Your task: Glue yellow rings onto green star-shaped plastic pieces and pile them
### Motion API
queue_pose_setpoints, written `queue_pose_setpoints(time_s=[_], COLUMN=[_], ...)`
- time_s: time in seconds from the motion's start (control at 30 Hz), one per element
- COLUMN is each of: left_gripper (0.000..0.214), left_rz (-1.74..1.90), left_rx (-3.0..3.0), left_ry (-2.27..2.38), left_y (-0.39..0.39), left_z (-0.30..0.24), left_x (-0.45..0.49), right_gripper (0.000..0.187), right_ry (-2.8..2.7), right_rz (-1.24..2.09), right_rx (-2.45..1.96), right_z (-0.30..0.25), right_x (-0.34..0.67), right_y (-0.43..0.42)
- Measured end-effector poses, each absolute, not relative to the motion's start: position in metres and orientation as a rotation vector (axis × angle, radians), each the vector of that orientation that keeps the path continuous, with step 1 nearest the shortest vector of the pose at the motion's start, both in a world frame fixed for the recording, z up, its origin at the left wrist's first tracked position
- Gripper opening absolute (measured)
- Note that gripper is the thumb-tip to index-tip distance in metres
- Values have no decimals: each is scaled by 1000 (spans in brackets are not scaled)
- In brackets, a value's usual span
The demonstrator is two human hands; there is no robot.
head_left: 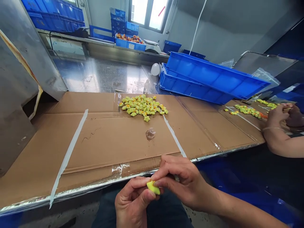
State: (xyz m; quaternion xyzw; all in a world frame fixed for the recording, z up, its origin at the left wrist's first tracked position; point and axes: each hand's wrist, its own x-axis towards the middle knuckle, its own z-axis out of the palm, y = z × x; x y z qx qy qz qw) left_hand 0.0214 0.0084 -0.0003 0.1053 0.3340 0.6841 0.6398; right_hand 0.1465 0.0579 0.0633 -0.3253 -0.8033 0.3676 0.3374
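My left hand [135,199] is closed, pinching a small yellow-green piece [154,188] between thumb and fingers just in front of the table edge. The piece looks soft and puffy, with blunt points. From the right, the thumb and forefinger of my right hand [181,179] close on its upper edge, where a bit of orange shows. Whether those fingertips hold anything else is hidden. Beyond my hands, a pile of similar yellow-green pieces [142,105] with orange spots lies on the cardboard. One star-shaped piece [146,118] sits at the pile's near side. A small clear cup [150,133] stands closer to me.
Cardboard [106,142] with white tape strips [68,155] covers the table. Stacked blue crates [213,76] stand at the right rear, near a clear bottle [146,86]. A co-worker's hands [282,117] are at the far right, by more yellow pieces [249,110]. A metal housing [21,79] borders the left.
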Motion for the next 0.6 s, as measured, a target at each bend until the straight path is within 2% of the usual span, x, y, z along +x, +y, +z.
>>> queue_pose_setpoints(time_s=[0.1,0.2,0.47,0.6], left_gripper=[26,28,29,30], left_rz=[1460,1352,1268,1309], left_rx=[213,133,59,78], left_ry=[751,766,735,728], left_y=[13,15,13,12], left_z=[4,10,14,12], left_x=[17,12,10,14], right_gripper=[11,29,23,39], right_ry=[-2048,-1909,-1571,-1568], right_rz=[919,1019,1351,1306], right_rx=[-858,-902,-830,-830], right_z=[62,61,46,40], right_x=[146,145,140,139], right_y=[59,58,41,36])
